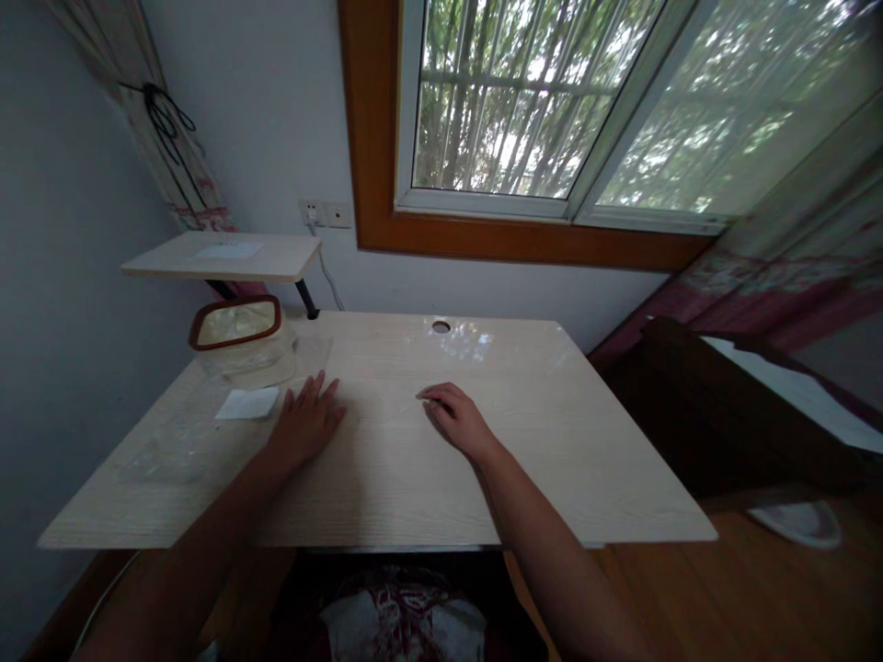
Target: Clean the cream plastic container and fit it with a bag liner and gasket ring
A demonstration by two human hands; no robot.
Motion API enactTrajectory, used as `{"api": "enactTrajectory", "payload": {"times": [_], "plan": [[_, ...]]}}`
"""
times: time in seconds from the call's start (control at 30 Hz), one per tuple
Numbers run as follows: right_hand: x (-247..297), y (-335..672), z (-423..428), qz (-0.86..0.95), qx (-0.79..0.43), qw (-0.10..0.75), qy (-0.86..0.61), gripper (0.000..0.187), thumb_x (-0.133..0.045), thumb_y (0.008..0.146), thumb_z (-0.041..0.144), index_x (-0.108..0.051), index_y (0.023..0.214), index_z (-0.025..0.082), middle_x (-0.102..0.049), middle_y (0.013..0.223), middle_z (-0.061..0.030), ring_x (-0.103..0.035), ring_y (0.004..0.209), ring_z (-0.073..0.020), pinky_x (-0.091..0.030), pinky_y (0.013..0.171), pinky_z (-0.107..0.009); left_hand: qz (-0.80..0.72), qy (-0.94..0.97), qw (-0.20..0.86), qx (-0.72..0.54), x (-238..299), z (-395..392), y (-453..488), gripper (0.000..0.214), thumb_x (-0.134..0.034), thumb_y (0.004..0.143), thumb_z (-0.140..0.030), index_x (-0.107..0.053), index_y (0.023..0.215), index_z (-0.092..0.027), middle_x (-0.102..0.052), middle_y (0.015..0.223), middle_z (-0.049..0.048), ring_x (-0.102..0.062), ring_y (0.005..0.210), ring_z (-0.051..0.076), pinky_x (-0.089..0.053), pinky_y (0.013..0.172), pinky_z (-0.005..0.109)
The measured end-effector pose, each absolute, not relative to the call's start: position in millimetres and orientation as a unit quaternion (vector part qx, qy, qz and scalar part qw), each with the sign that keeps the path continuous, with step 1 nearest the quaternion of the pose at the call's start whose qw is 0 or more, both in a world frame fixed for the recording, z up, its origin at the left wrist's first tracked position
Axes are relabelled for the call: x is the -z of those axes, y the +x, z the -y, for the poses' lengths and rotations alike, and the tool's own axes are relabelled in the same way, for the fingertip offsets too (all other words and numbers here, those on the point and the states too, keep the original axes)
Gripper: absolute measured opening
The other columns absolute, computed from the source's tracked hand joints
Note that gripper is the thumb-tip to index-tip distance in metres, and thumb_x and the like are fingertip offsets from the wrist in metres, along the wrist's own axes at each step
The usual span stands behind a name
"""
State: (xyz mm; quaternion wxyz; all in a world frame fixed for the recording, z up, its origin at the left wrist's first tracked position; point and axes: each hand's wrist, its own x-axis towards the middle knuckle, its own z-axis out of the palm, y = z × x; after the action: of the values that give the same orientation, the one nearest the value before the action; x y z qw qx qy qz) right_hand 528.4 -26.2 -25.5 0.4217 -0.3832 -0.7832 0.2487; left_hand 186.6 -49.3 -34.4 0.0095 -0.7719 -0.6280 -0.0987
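My left hand [307,421] lies flat on the pale wooden desk [552,441] with its fingers stretched out and holding nothing. It rests just right of a small white square sheet [246,403]. My right hand [455,418] sits on the desk near the middle, palm down with the fingers curled, fingertips touching the wood; I see nothing in it. A clear plastic container with a brown rim [238,338] stands at the desk's back left, beyond the white sheet. Clear plastic film [166,450] lies on the desk's left part.
A small raised shelf [221,257] stands over the desk's back left corner. A cable hole [441,325] is at the desk's back edge. A window and wall socket [324,213] are behind. A dark wooden piece of furniture [724,405] stands close on the right.
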Motion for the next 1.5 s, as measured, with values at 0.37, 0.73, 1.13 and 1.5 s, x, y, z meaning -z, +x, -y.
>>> {"api": "enactTrajectory", "payload": {"times": [0.37, 0.73, 1.13, 1.5], "plan": [[25.2, 529.9, 25.6, 0.768, -0.262, 0.430, -0.396, 0.024, -0.056, 0.097, 0.022, -0.075, 0.111, 0.024, -0.070, 0.109, -0.0089, -0.066, 0.104, -0.0214, -0.052, 0.096, -0.039, 0.533, -0.694, -0.148, 0.461, 12.9, 18.5, 232.6, 0.035, -0.041, 0.075, -0.002, -0.068, 0.094, -0.015, -0.055, 0.139, 0.0123, -0.073, 0.083, 0.014, -0.062, 0.086, 0.036], [25.0, 530.4, 25.8, 0.771, -0.263, 0.426, -0.393, 0.023, -0.057, 0.097, 0.022, -0.074, 0.111, 0.025, -0.070, 0.109, -0.0090, -0.066, 0.104, -0.0214, -0.051, 0.097, -0.039, 0.551, -0.562, -0.278, 0.551, 5.8, 22.8, 239.9, 0.018, -0.047, 0.073, -0.013, -0.064, 0.076, -0.014, -0.058, 0.132, 0.0116, -0.071, 0.084, 0.018, -0.049, 0.035, 0.017], [25.4, 529.7, 23.1, 0.767, -0.268, 0.428, -0.396, 0.025, -0.055, 0.096, 0.022, -0.074, 0.112, 0.025, -0.071, 0.109, -0.0087, -0.066, 0.103, -0.0214, -0.052, 0.095, -0.039, 0.548, -0.585, -0.263, 0.537, 19.6, 16.9, 233.0, 0.013, -0.057, 0.080, -0.026, -0.065, 0.089, -0.019, -0.066, 0.094, 0.0058, -0.064, 0.085, 0.018, -0.055, 0.066, 0.027], [17.0, 536.1, 25.9, 0.640, -0.461, 0.418, -0.450, 0.036, -0.059, 0.095, 0.050, -0.074, 0.094, 0.017, -0.072, 0.084, -0.0058, -0.063, 0.071, -0.0152, -0.048, 0.066, -0.028, 0.519, -0.541, -0.462, 0.474, 11.6, 25.1, 233.7, 0.045, -0.052, 0.092, -0.058, -0.061, 0.075, -0.018, -0.057, 0.064, -0.0003, -0.049, 0.053, 0.012, -0.036, 0.049, 0.023]]}}
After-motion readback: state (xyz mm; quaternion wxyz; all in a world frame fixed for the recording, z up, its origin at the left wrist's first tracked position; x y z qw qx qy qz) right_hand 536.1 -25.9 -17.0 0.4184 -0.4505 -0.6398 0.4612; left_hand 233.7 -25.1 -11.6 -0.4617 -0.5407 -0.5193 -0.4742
